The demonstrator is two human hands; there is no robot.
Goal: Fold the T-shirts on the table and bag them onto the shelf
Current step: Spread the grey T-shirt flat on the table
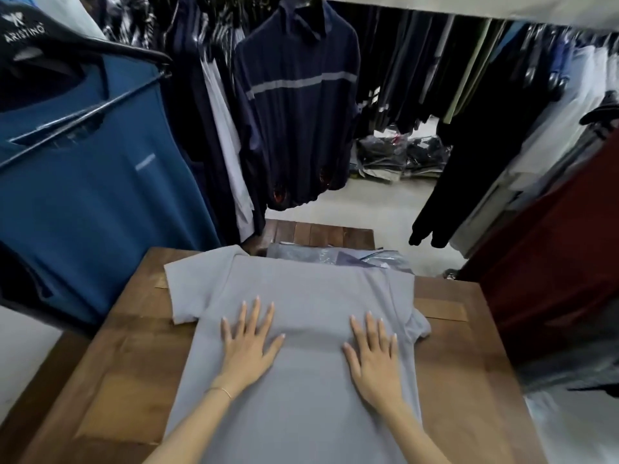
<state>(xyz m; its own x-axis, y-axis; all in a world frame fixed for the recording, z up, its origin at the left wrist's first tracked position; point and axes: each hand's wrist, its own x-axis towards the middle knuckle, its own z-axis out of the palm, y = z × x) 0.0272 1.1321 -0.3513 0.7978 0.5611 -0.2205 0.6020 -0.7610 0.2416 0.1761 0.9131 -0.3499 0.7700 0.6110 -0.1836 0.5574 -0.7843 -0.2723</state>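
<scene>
Bare counter [469,380] wood lies open on either side of the spread grey T-shirt [301,296], giving room to reach in from left and right. The hanging blue shirt [83,182] crowds the left edge, a dark red garment [552,262] the right. Beyond the far edge, bagged shirts [335,257] block the way.

T-shirt [301,296] on table [469,363], bags [335,256] behind.
</scene>
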